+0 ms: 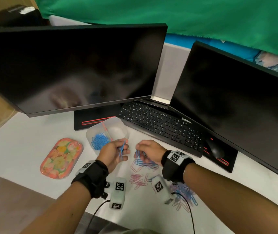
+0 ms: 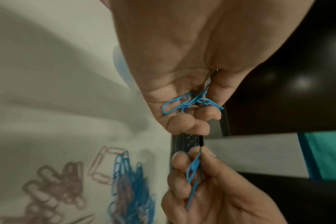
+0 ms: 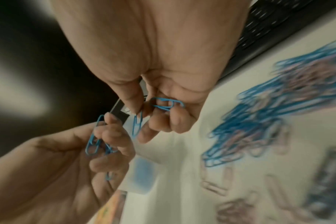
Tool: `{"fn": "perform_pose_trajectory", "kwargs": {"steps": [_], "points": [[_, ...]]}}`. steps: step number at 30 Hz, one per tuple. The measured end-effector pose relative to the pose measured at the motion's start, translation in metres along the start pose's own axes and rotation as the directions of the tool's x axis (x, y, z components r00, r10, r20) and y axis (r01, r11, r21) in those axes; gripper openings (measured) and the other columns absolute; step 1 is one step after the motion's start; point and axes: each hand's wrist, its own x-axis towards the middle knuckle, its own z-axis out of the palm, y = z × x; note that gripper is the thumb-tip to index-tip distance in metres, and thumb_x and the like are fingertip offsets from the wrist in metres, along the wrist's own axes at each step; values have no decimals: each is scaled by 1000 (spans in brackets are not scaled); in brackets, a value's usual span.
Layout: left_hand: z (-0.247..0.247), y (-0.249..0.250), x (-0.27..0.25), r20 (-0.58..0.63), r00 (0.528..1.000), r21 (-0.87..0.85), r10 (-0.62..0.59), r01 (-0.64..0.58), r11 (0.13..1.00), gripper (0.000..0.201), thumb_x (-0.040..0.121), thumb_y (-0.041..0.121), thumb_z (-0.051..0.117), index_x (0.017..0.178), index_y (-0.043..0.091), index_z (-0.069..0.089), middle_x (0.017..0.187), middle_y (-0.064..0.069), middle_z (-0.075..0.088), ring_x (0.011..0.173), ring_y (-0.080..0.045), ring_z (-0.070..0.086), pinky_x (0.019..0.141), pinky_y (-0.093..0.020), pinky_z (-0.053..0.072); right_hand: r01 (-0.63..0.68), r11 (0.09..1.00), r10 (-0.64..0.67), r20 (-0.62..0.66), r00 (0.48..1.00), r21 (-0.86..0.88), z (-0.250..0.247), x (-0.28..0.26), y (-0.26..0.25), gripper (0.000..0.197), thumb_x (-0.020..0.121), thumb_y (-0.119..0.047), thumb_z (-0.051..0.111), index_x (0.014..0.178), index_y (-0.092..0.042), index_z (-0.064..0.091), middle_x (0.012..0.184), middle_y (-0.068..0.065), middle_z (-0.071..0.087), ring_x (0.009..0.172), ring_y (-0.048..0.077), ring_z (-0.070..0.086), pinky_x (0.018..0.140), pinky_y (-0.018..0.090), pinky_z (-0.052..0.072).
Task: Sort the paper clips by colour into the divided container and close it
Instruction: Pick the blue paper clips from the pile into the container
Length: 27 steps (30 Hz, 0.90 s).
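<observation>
A clear divided container [image 1: 118, 123] stands open on the white desk, with blue clips [image 1: 99, 141] heaped in its left compartment and a pink divider [image 1: 107, 131] down the middle. Just in front of it my left hand [image 1: 118, 152] holds a few blue paper clips [image 2: 190, 103] in curled fingers. My right hand [image 1: 145, 152] pinches blue clips [image 3: 159, 104] beside it, over a mixed heap of pink and blue clips [image 1: 143, 164]. More pink clips [image 1: 138, 180] and a blue-pink heap [image 1: 185, 196] lie nearer me. The flowered lid [image 1: 61, 157] lies to the left.
Two dark monitors [image 1: 77, 68] [image 1: 236, 102] stand behind, with a black keyboard [image 1: 160, 125] and a mouse [image 1: 216, 150] at the right of the container. A monitor base [image 1: 91, 122] sits just behind the container. Cables [image 1: 189, 210] run from my wrists toward the desk's front edge.
</observation>
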Motion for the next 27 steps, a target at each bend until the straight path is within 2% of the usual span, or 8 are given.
{"fn": "perform_pose_trajectory", "kwargs": {"steps": [8,10,12,14,17,20,23,27], "points": [[-32,49,-1,-245,964,39,100,-93,995,16,95,12,42,84,11,54,67,-7,52,52,-18,53,45,-24,44,3,999,-3,8,1000,-43,50,39,-68,17,96,-9,49,80,-16,54,68,10,56,53,19,59,41,21,46],[-40,55,1,-307,947,13,94,-95,995,14,94,13,45,85,10,55,69,-10,55,56,-20,53,45,-24,48,-30,998,31,16,999,-61,61,48,-80,25,94,-1,44,74,-16,48,65,14,51,45,18,54,40,22,43],[-47,58,3,-359,928,31,102,-97,995,13,95,15,47,88,9,57,75,-12,58,63,-21,55,54,-27,52,-55,997,56,16,998,-56,69,53,-90,31,92,6,38,73,-17,45,64,13,45,36,14,46,44,24,40],[-50,59,4,-393,913,25,107,-105,994,13,95,16,48,89,10,58,79,-11,57,69,-20,54,61,-29,49,-41,995,42,8,999,-95,74,55,-97,24,91,6,41,82,-13,54,68,11,51,46,18,51,52,32,46],[-53,58,7,-434,892,41,126,-120,992,16,96,16,47,105,10,58,89,-12,53,81,-22,52,74,-31,47,-32,996,35,32,999,-89,77,52,-100,19,92,4,42,98,-8,55,68,13,49,55,23,47,54,35,39],[-52,59,7,-442,878,143,185,-134,981,22,97,14,43,113,15,58,113,-11,51,108,-26,49,93,-36,45,-6,994,9,31,999,-113,77,54,-99,22,89,5,45,89,-11,61,79,16,53,70,27,52,68,45,50],[-47,59,8,-435,867,222,246,-161,962,17,95,10,44,92,19,58,113,-8,52,105,-23,49,92,-36,43,-8,1000,8,-2,1000,-22,67,50,-94,26,93,5,44,110,-3,61,85,14,55,83,27,55,97,46,47],[-32,54,10,-386,857,328,341,-218,919,8,92,13,54,97,15,59,97,-4,60,93,-23,57,95,-39,49,12,999,-10,-64,998,36,42,40,-79,29,93,0,49,121,0,57,100,20,60,91,26,61,96,41,51]]}}
